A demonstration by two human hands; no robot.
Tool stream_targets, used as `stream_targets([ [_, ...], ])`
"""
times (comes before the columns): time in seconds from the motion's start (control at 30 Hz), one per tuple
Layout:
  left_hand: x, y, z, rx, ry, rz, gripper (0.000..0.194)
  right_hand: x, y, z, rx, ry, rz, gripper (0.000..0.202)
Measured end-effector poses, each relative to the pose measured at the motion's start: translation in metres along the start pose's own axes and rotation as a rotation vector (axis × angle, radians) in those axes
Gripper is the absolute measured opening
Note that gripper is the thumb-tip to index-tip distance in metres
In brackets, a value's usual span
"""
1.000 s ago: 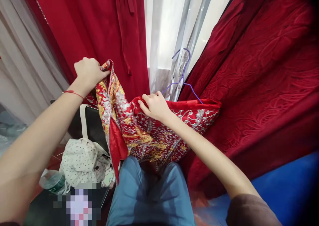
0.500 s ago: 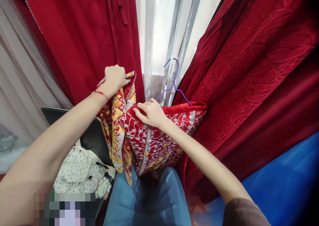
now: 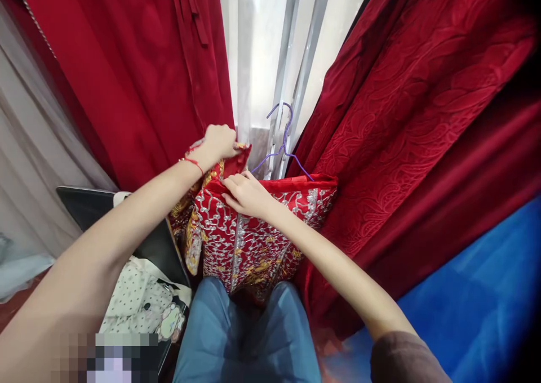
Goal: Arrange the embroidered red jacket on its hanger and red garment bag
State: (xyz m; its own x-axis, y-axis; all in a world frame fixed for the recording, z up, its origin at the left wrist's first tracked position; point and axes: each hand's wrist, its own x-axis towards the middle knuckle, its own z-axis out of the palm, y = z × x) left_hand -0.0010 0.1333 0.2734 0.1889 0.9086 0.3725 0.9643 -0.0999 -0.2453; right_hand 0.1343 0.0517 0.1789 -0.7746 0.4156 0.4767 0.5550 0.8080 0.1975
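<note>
From the head camera, my left hand (image 3: 220, 141) is clenched on the upper left corner of the embroidered red garment (image 3: 249, 242), bunching the gold-patterned cloth just above the top edge. My right hand (image 3: 247, 194) pinches that top edge at the middle, fingertips (image 3: 228, 185) pressed into the fold. The garment hangs on a purple wire hanger (image 3: 281, 146), draped down in front of my knees (image 3: 249, 332), between the plain red curtain (image 3: 127, 79) on the left and the patterned red curtain (image 3: 422, 124) on the right. The hanger's hook stands free before the white window frame (image 3: 291, 62).

I judge I'm at the step of settling the left shoulder onto the hanger. The next move calls for drawing my left grip's corner over the hanger's left arm while my right steadies the top edge.

A dotted bag (image 3: 139, 304) lies by my left knee.
</note>
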Motion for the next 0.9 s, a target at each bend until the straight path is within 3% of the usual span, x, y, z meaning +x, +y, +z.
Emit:
stream_targets([
  [0.1, -0.017, 0.015, 0.012, 0.029, -0.068, 0.147, 0.059, -0.001, 0.005, 0.001, 0.018, 0.095, -0.048, 0.031],
  [0.2, -0.029, 0.004, 0.011, 0.000, -0.167, 0.282, 0.054, -0.019, 0.022, -0.016, 0.027, 0.264, -0.058, 0.029],
  [0.27, -0.033, -0.006, 0.010, -0.064, -0.241, 0.373, 0.055, -0.040, 0.044, -0.032, -0.029, 0.390, 0.115, 0.027],
  [0.33, -0.033, -0.012, 0.011, -0.115, -0.287, 0.432, 0.057, -0.063, 0.072, -0.046, -0.035, 0.484, 0.408, 0.026],
  [0.37, -0.031, -0.013, 0.011, -0.119, -0.286, 0.426, 0.058, -0.073, 0.086, -0.052, 0.009, 0.456, 0.556, 0.026],
  [0.47, -0.022, -0.008, 0.007, -0.096, -0.164, 0.254, 0.067, -0.095, 0.121, -0.065, 0.214, 0.060, 0.822, 0.024],
  [0.53, -0.013, -0.005, -0.005, -0.120, -0.035, 0.080, 0.075, -0.100, 0.132, -0.071, 0.340, -0.127, 0.815, 0.022],
  [0.67, 0.004, -0.011, -0.042, -0.258, 0.189, -0.152, 0.088, -0.091, 0.127, -0.074, 0.688, -0.329, 0.673, 0.036],
  [0.77, 0.009, -0.012, -0.056, -0.265, 0.206, -0.153, 0.087, -0.076, 0.116, -0.063, 0.747, -0.340, 0.617, 0.053],
  [0.9, 0.006, 0.006, -0.041, -0.130, -0.039, 0.052, 0.068, -0.062, 0.107, -0.042, 0.659, -0.151, 0.557, 0.065],
])
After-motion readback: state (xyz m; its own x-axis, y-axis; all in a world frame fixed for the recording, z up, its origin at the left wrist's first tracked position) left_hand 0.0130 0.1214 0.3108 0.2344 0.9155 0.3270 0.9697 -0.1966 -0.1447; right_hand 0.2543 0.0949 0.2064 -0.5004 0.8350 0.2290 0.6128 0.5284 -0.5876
